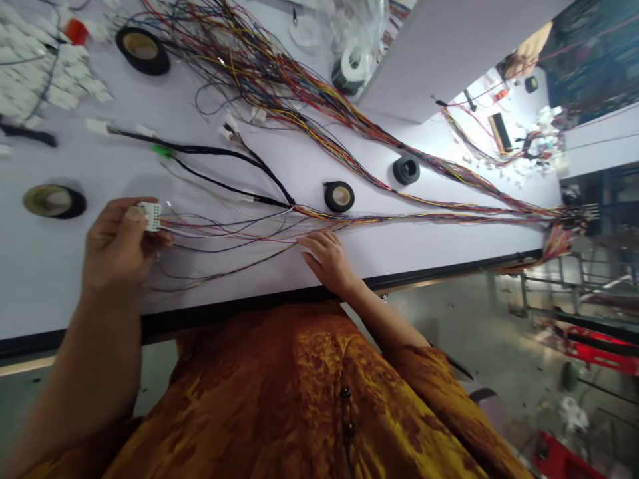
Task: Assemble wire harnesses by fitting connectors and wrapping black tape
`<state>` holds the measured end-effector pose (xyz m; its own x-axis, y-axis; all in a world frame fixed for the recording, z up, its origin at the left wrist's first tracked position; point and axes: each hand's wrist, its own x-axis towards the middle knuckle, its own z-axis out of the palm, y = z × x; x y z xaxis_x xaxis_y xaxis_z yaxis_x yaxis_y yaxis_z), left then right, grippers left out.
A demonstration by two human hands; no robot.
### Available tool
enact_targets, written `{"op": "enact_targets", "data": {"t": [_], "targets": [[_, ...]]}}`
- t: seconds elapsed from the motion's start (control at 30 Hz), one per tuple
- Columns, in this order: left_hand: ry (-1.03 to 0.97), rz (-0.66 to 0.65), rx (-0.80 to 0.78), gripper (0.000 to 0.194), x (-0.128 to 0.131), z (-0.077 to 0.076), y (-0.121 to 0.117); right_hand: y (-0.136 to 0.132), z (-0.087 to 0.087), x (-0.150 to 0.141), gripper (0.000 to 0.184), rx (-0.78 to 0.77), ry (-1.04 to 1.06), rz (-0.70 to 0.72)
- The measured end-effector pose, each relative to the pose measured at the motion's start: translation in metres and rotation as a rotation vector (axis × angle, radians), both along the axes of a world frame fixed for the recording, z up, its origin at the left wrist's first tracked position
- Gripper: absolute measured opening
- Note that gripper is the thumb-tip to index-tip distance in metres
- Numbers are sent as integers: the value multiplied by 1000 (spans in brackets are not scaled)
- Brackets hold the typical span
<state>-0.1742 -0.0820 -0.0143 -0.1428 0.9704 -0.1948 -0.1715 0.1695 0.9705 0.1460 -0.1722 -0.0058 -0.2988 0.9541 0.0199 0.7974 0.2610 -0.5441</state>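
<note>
Now, the left hand pinches a white connector below the green plug, and the half-open right hand rests right of that plug — loose, crossing wires could snag or pull free if tugged.

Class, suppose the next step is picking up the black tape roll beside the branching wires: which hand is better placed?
Right, probably: the right hand lies close to that tape roll, thumb and fingers apart; the left hand is farther, its grip on the white connector.
</note>
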Motion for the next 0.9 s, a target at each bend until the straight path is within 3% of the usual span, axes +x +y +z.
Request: {"op": "enact_targets", "data": {"t": [0.27,0.4,0.5,0.67,0.8,0.9], "targets": [[116,3,17,25,0,-2,4,-21,-17,55,39,95,-93,-281],[151,20,-2,26,4,-2,4,-13,-13,66,30,42,-144,-311],[173,30,-4,25,6,-2,3,0,-6,76,26,91,-129,-331],[177,42,42,25,7,-3,1,36,4,94,26,19,-35,-217],[173,38,30,26,6,-3,2,58,9,97,20,-85,-98,-84],[149,37,7,28,5,-3,4,65,9,94,18,-105,-136,-82]]}}
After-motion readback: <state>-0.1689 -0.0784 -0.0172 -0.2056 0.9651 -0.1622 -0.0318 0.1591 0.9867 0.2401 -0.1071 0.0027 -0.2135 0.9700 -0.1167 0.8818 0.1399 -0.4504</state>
